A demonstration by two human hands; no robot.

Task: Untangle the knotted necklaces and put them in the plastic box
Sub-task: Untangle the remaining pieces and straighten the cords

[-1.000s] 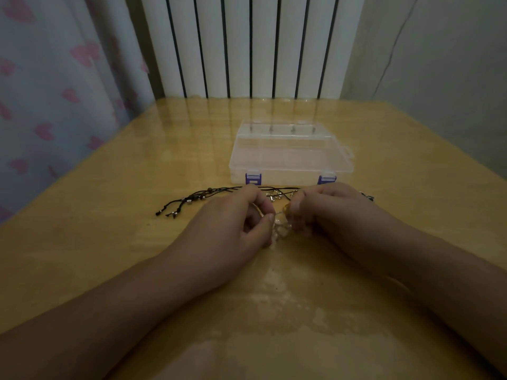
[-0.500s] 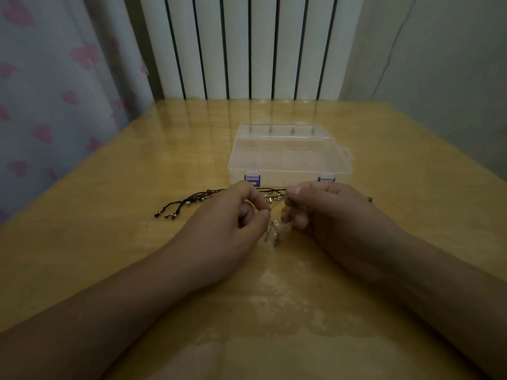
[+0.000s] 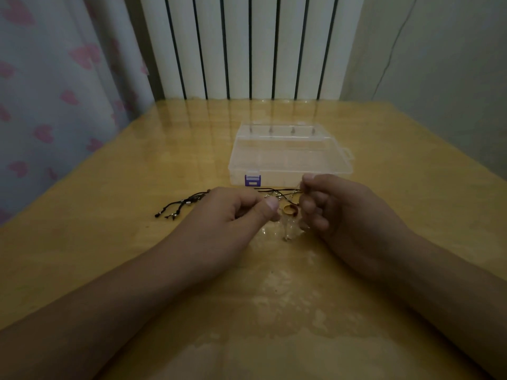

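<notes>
Seen on a glossy yellow wooden table (image 3: 109, 242) with a patchy, worn shine near the front edge: a tangle of thin black cord necklaces (image 3: 277, 192) with small metal parts, lying just in front of a clear plastic box (image 3: 290, 154). Long axis of the tangle roughly left to right across the table, parallel to the front wall of the box. Loose cord ends with small beads (image 3: 178, 208) spread out to the left, resting flat on the wood, pointing away from the hands.

Left hand (image 3: 230, 215) with fingers curled, thumb pressed against the forefinger, pinching part of the tangle. Right hand (image 3: 340, 209) also curled, thumb and forefinger pinching the cords at the upper side. Between both hands, a small round golden pendant (image 3: 289, 210), shaped like a ring or a cup; exact form hard to tell in the dim light. Hands close together but not touching.

Box rectangular, transparent, lid closed, with a purple latch (image 3: 253, 181) on the front; second latch hidden behind the right hand. Nothing clearly visible inside.

Behind the table, a white ribbed radiator (image 3: 247, 45); at left, a pale curtain with pink hearts (image 3: 41, 91).
</notes>
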